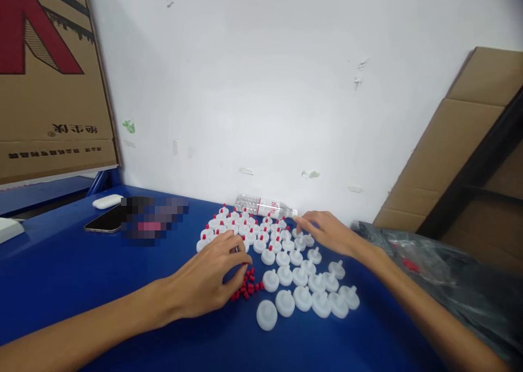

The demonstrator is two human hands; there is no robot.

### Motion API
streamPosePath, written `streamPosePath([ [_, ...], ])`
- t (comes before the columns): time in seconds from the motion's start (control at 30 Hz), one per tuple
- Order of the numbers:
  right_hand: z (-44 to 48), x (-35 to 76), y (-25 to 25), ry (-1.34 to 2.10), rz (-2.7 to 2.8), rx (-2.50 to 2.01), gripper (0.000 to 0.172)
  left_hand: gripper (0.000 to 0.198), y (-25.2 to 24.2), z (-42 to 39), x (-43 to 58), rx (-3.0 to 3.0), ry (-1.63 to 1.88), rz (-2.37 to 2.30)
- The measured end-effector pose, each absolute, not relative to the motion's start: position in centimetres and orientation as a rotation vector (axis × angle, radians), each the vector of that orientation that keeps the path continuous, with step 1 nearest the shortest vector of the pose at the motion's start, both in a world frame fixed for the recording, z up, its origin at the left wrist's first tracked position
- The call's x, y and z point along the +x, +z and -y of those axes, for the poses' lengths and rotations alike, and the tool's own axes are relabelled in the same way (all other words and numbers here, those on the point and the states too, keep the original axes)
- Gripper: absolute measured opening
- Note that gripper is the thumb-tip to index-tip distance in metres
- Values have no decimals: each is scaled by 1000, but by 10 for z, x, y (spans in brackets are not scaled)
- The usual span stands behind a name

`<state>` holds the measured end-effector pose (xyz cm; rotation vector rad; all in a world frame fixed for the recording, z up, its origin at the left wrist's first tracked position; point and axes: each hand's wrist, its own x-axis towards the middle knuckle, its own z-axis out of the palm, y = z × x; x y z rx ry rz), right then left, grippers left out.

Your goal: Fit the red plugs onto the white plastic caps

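Many white round caps with short spouts point(303, 298) stand in a cluster on the blue table. Those at the back left wear small red tips point(270, 249) on their spouts; the front and right ones show bare spouts. Loose red tips point(245, 289) lie in a small pile left of the bare caps. Over this pile is my left hand point(212, 271), its thumb and index finger drawn together; anything between them is hidden. My right hand point(324, 231) reaches to the back right of the cluster, fingertips bent closely together at a white cap, their grip too small to make out.
A clear plastic bottle point(265, 206) lies behind the caps along the wall. A phone point(108, 219) and a white case point(107, 201) are on the left. Cardboard boxes point(57, 105) flank the table. Dark plastic with a clear bag of red pieces point(420, 260) lies right.
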<state>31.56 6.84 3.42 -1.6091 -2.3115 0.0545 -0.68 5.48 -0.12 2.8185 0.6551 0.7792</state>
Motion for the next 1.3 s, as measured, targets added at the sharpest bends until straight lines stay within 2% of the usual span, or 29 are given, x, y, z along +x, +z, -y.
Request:
streamPosePath([
  [0.13, -61, 302, 33, 99, 2414, -1514, 62, 26, -2, -55, -6, 2827, 773, -665],
  [0.4, -64, 299, 27, -75, 2362, -1480, 61, 28, -3, -57, -7, 2844, 740, -679],
  [0.6, -64, 296, 18, -67, 2408, -1404, 59, 31, -4, -56, -7, 2872, 685, -701],
  [0.67, -64, 295, 19, -74, 2393, -1378, 55, 30, -4, -56, -6, 2868, 690, -702],
  [0.97, -37, 260, 41, -170, 2290, -1173, 17, 22, 1, -57, -7, 2746, 967, -800],
  [1.13, -14, 221, 38, -344, 2511, -810, 19, 14, 0, -54, -8, 2746, 1007, -719],
  [1.3, -5, 208, 32, -495, 2544, -799, 12, 27, 0, -52, -7, 2808, 931, -619],
])
